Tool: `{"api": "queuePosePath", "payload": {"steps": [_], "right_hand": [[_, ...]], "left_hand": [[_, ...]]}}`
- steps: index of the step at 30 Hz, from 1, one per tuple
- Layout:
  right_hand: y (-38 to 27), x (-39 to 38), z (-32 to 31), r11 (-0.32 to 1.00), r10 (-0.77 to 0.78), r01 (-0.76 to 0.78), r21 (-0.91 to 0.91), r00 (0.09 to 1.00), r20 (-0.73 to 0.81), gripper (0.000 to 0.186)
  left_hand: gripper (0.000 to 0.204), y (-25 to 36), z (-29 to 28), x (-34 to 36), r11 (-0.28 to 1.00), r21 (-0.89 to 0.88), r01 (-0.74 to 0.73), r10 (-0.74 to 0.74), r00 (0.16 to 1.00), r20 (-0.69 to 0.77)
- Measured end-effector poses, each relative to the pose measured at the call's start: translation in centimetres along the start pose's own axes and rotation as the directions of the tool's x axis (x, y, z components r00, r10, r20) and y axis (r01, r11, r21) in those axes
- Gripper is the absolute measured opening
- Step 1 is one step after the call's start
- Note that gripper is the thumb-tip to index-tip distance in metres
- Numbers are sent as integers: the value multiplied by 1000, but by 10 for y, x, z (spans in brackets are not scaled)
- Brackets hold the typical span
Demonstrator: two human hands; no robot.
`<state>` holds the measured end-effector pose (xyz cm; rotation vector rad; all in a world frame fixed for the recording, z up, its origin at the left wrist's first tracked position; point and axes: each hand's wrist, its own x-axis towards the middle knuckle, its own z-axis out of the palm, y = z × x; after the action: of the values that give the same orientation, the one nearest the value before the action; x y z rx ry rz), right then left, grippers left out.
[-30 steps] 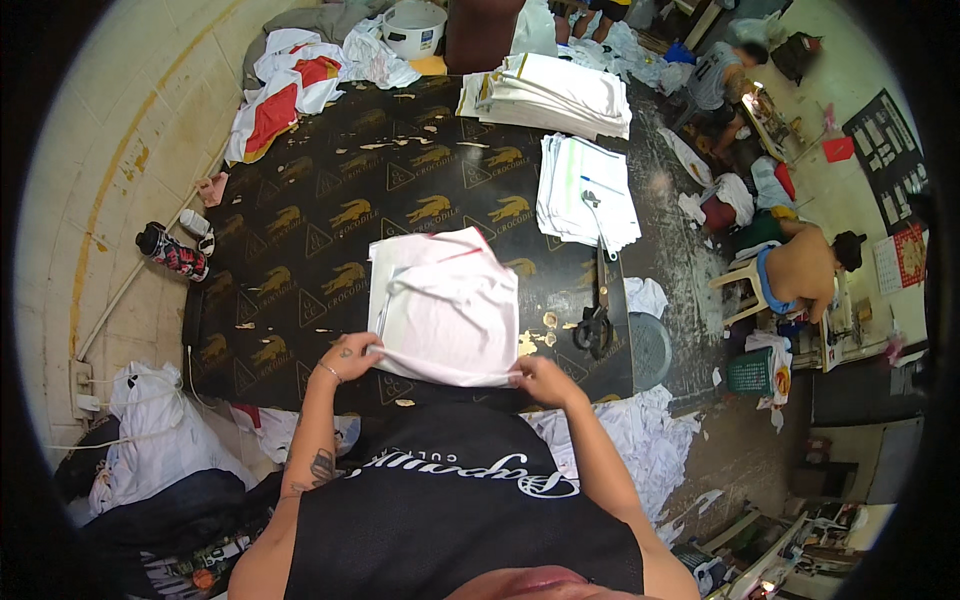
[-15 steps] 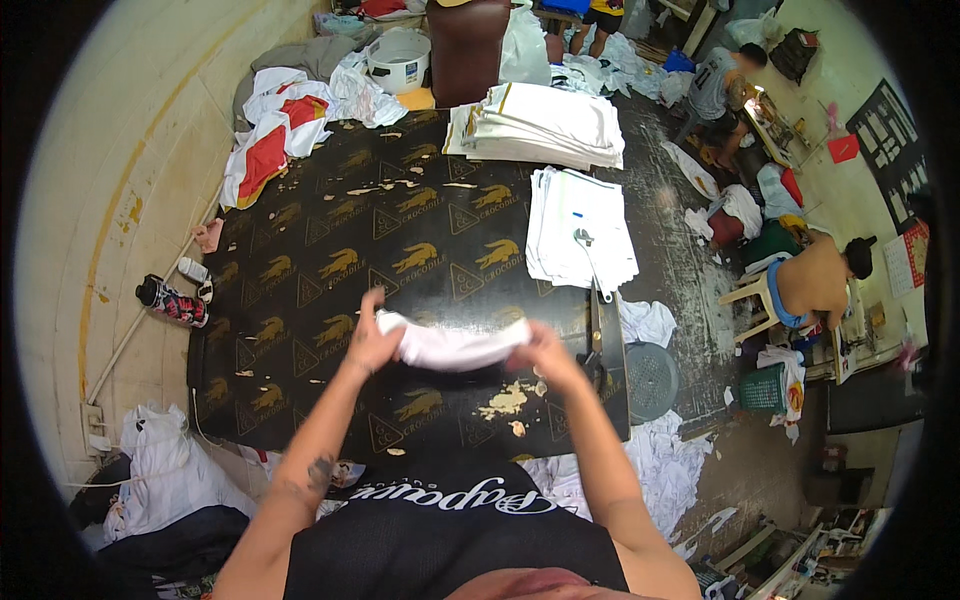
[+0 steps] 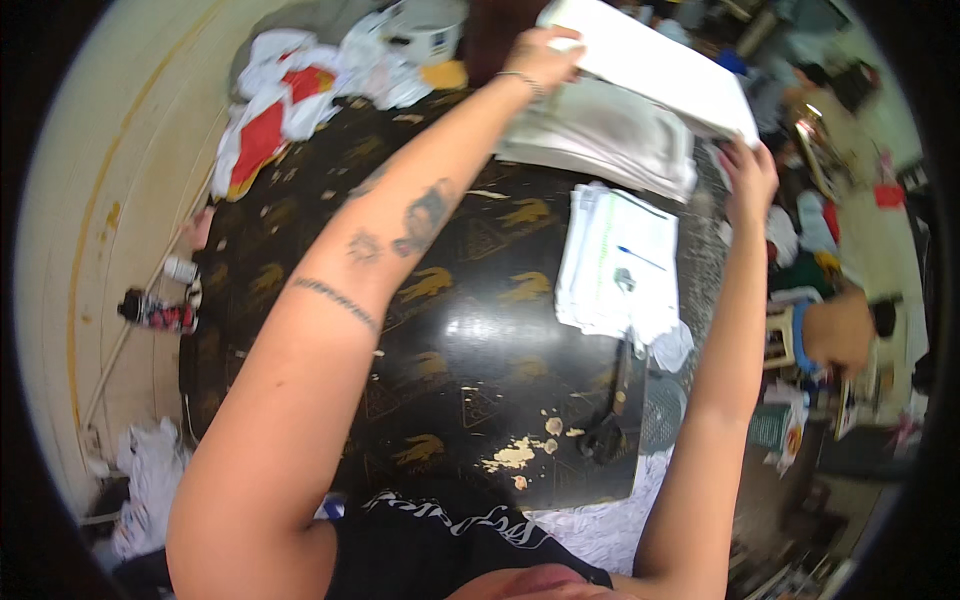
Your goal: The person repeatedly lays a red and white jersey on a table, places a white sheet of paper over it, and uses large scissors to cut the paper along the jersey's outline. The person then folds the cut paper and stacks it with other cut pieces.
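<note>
Both my arms reach far across the black patterned table (image 3: 470,340). My left hand (image 3: 545,55) and my right hand (image 3: 748,178) hold a folded white garment (image 3: 655,65) by its two ends, just above a stack of folded white garments (image 3: 600,135) at the table's far side. The folded garment sits tilted, its right end lower. A second, flatter pile of white sheets (image 3: 615,260) lies on the table under my right forearm.
Black scissors (image 3: 608,415) lie near the table's right front edge beside flaking paint patches. Crumpled red and white cloth (image 3: 265,120) and a white tub (image 3: 430,25) sit at the far left corner. A seated person (image 3: 840,335) is at the right. White fabric lies on the floor.
I folded the white garment near my body, then lifted it and carried it forward to the far stack. Both arms are now stretched out across the table.
</note>
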<state>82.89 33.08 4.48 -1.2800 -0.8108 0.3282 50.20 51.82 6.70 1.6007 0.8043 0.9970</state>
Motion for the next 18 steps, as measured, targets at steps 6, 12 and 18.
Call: {"api": "queuePosePath", "payload": {"steps": [6, 12, 18], "right_hand": [[103, -231, 55, 719, 43, 71, -691, 988, 147, 46], [105, -506, 95, 808, 142, 420, -413, 541, 829, 56], [105, -518, 104, 618, 231, 582, -529, 509, 829, 55]], "left_hand": [[57, -199, -158, 1, 754, 654, -56, 59, 998, 17], [50, -342, -508, -112, 38, 784, 619, -159, 778, -607], [31, -319, -617, -226, 173, 746, 643, -203, 765, -611]]}}
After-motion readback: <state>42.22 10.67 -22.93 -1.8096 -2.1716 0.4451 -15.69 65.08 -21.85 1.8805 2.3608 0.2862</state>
